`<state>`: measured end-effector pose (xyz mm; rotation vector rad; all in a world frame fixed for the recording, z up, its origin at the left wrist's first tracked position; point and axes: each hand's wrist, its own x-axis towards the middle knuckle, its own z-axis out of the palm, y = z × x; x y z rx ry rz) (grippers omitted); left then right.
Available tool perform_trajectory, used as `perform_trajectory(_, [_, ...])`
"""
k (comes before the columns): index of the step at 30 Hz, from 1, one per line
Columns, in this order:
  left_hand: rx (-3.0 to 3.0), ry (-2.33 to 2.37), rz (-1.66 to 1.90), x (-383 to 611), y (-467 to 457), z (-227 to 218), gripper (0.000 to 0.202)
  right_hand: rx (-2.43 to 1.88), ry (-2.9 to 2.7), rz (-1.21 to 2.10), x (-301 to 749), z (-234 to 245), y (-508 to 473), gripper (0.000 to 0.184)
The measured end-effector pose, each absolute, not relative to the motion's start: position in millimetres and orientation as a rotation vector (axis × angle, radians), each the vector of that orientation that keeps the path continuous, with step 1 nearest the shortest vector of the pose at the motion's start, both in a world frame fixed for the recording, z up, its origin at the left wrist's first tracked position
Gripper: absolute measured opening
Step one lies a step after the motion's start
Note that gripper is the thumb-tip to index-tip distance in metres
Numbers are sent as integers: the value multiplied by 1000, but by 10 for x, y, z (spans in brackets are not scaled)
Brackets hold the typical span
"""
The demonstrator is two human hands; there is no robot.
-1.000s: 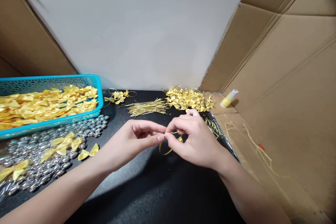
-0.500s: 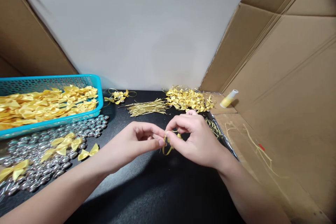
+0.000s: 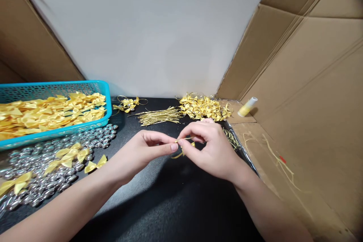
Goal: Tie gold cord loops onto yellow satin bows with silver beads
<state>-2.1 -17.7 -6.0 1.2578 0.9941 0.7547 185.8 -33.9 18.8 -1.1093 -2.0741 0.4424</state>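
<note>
My left hand (image 3: 141, 152) and my right hand (image 3: 211, 148) meet over the middle of the black table (image 3: 159, 204). Both pinch a thin gold cord (image 3: 181, 150) between thumb and fingertips. A small yellow bow piece shows under my right fingers; most of it is hidden. The cord's loose end hangs below the pinch.
A teal basket (image 3: 104, 98) of yellow ribbon bows stands at the left. Silver beads (image 3: 42, 174) with a few loose bows lie before it. A bundle of gold cords (image 3: 160, 115) and a pile of finished bows (image 3: 205, 107) lie at the back. Cardboard walls, a small bottle (image 3: 247, 106) at right.
The big hanging loop of cord has drawn in to a short tail. My fingertips have come closer together at the pinch.
</note>
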Motion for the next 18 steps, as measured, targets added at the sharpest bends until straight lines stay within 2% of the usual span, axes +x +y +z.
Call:
perform_trajectory(6, [1153, 1094, 910, -14, -98, -118, 9, -1245, -1991, 348, 1784, 53, -250, 13])
perform_trajectory(13, [1159, 1068, 940, -23, -123, -119, 12, -1194, -1912, 687, 1785, 4, -218, 17])
perform_trajectory(18, [1204, 1031, 946, -8, -151, -79, 8, -1205, -1822, 736, 1787, -35, -238, 16])
